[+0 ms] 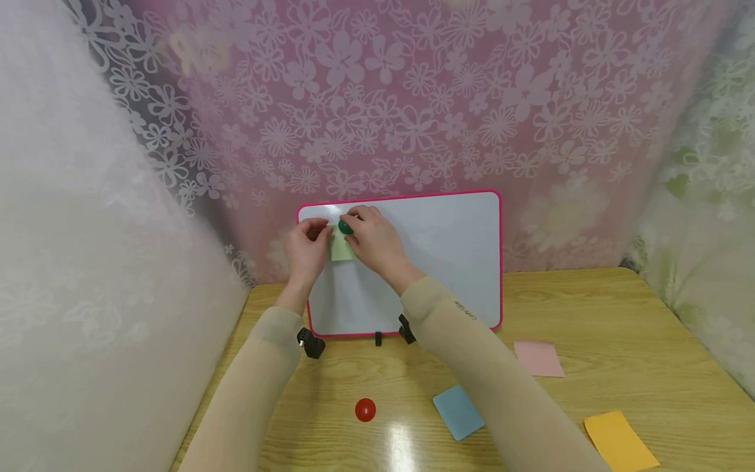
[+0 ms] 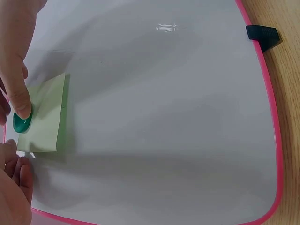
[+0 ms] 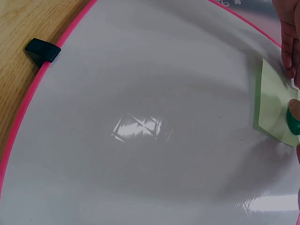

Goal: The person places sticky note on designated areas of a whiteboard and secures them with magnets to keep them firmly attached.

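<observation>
Both hands on the whiteboard (image 1: pixel 436 262): my right hand (image 1: pixel 374 239) pinches green magnet (image 1: pixel 345 227) onto green note (image 1: pixel 341 249), left hand (image 1: pixel 307 246) steadies its edge. Risk: note slips askew if released early.

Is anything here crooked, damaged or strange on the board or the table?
Nothing stands out. The green note lies flat on the whiteboard under the green magnet, and the red magnet and three spare notes lie loose on the table.
</observation>
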`<state>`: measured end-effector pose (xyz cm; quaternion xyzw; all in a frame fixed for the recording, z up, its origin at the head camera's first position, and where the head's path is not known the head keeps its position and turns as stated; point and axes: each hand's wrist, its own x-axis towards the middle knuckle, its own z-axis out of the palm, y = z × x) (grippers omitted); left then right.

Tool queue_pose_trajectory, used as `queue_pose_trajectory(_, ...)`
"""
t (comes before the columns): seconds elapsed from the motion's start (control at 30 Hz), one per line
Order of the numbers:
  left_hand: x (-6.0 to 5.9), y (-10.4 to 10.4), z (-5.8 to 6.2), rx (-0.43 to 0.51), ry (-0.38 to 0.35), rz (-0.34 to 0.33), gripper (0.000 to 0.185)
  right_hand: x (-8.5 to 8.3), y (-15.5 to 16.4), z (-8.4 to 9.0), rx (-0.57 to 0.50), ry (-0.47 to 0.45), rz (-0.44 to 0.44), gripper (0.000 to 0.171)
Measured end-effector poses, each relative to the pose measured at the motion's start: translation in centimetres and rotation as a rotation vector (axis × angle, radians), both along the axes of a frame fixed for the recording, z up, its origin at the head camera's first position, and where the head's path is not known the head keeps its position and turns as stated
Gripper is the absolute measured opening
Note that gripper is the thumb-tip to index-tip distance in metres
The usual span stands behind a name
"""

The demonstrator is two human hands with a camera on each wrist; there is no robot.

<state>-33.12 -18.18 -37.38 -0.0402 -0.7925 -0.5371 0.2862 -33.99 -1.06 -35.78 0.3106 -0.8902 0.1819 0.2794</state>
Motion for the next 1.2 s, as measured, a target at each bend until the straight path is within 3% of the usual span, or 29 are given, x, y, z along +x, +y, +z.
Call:
queue_pose_trajectory(0.5,0.2,0.1,-0.5,0.019,0.045,0.028,0.016,-0.3,1.2,-0.9,-0.058,0.066,0.038,0.03)
queue_pose_trajectory(1.2,0.9,-0.1,-1.6,-0.001,0.003,0.019,0.019,0.1,3.3,-1.5,-0.033,0.034,0.049,0.031)
